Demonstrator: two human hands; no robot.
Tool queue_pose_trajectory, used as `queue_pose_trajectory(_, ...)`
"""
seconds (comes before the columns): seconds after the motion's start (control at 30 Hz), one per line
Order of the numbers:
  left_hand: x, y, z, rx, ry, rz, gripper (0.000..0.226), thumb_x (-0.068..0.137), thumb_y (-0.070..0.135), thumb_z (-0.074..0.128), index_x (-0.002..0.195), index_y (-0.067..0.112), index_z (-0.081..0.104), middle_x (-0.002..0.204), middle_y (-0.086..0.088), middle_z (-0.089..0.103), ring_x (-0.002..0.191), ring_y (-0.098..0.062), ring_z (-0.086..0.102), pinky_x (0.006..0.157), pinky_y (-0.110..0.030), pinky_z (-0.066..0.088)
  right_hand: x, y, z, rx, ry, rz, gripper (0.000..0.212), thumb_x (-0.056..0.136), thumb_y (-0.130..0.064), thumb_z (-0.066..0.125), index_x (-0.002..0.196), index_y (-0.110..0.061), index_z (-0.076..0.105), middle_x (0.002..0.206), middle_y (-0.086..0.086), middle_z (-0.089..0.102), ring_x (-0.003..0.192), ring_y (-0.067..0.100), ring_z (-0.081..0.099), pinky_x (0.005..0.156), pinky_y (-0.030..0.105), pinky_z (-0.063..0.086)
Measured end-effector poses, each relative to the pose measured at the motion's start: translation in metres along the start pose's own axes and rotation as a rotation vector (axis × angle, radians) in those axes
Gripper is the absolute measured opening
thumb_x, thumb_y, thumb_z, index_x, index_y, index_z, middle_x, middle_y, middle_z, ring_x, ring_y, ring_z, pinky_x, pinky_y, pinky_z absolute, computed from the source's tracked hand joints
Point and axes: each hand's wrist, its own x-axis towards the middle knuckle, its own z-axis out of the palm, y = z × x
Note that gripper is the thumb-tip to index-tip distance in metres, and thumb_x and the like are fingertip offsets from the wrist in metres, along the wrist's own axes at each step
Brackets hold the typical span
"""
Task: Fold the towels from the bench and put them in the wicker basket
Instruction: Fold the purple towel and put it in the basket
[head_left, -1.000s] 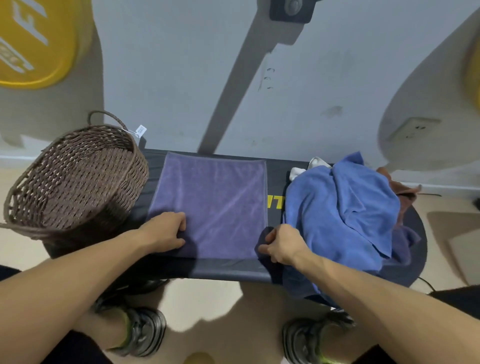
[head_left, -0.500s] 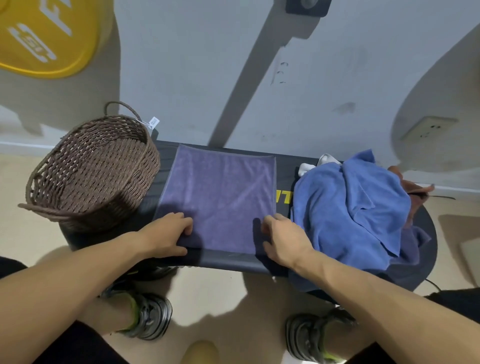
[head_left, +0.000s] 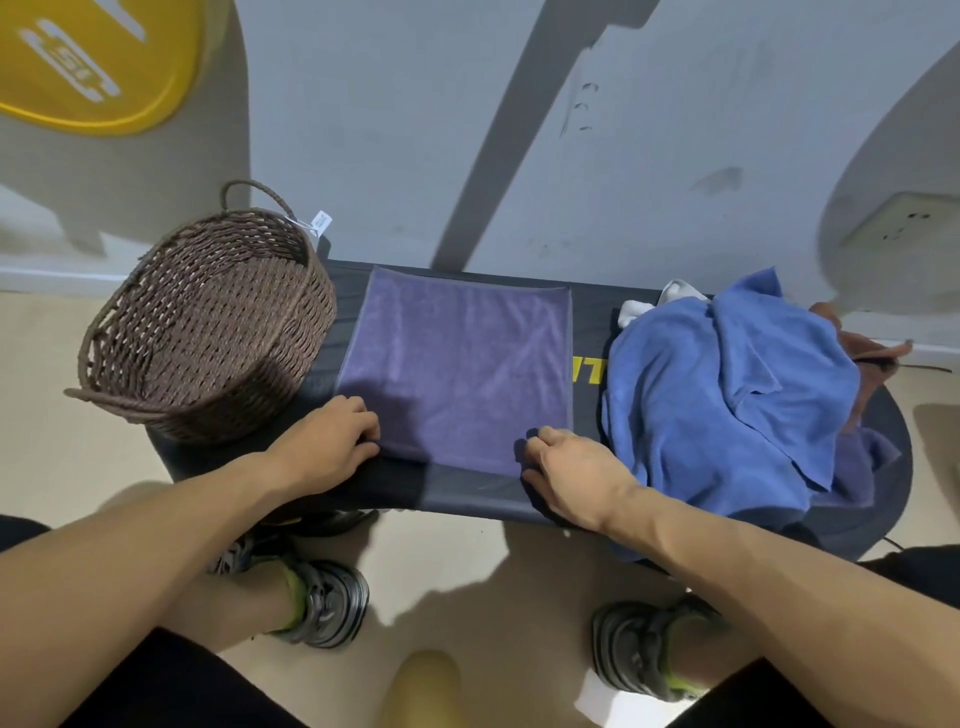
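The step in hand looks like the first fold of the purple towel (head_left: 457, 364), which lies spread flat on the dark bench (head_left: 467, 491) between the wicker basket (head_left: 208, 332) and a heap of unfolded towels topped by a blue towel (head_left: 727, 395).

The left hand (head_left: 327, 447) sits at the towel's near left corner, knuckles up and fingers curled down onto the hem; it appears to pinch the corner, though the fingertips are tucked under the hand and the hold itself is hidden. The right hand (head_left: 566, 460) is at the near right corner, fingers bent and thumb closing in on the cloth edge, so it seems to be taking hold there as well. Both forearms reach in from below, roughly level, wrists low over the bench's front edge.

From these two grips the rest of the towel stretches away toward the wall, with the basket just outside the left hand and the blue heap just outside the right.

The next move probably calls for lifting both corners together and carrying them to the far hem, keeping them evenly spaced so the edges meet squarely.
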Motion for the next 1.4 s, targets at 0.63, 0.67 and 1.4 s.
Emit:
queue_pose_trajectory(0.63, 0.012, 0.002, -0.014, -0.142, -0.181, -0.074, 0.026, 0.090, 0.053, 0.059, 0.079, 0.030, 0.061, 0.074, 0.013, 0.064, 0.070, -0.007, 0.060, 0.068, -0.030, 0.048, 0.004, 0.035, -0.071, 0.171, -0.281, 0.086, 0.018, 0.092, -0.031, 0.059, 0.077, -0.024, 0.052, 0.077, -0.003, 0.061, 0.075, 0.021, 0.056, 0.068, 0.031, 0.044)
queue_pose_trajectory(0.67, 0.012, 0.004, -0.019, -0.176, -0.225, -0.068, 0.030, 0.084, 0.059, 0.064, 0.078, 0.029, 0.064, 0.071, 0.013, 0.065, 0.068, -0.005, 0.060, 0.066, -0.026, 0.049, 0.001, 0.039, -0.074, 0.216, -0.343, 0.123, 0.019, 0.092, -0.032, 0.061, 0.076, -0.026, 0.054, 0.074, -0.006, 0.062, 0.072, 0.018, 0.057, 0.066, 0.029, 0.044)
queue_pose_trajectory(1.4, 0.014, -0.014, -0.004, -1.082, -0.029, -0.606, 0.018, 0.087, 0.011, 0.072, 0.104, 0.005, 0.068, 0.094, -0.010, 0.076, 0.090, -0.024, 0.072, 0.068, -0.035, 0.061, -0.002, 0.032, -0.043, 0.967, -0.041, 0.548, 0.033, 0.068, -0.019, 0.090, 0.079, -0.010, 0.059, 0.068, 0.003, 0.058, 0.066, 0.019, 0.053, 0.072, 0.030, 0.050)
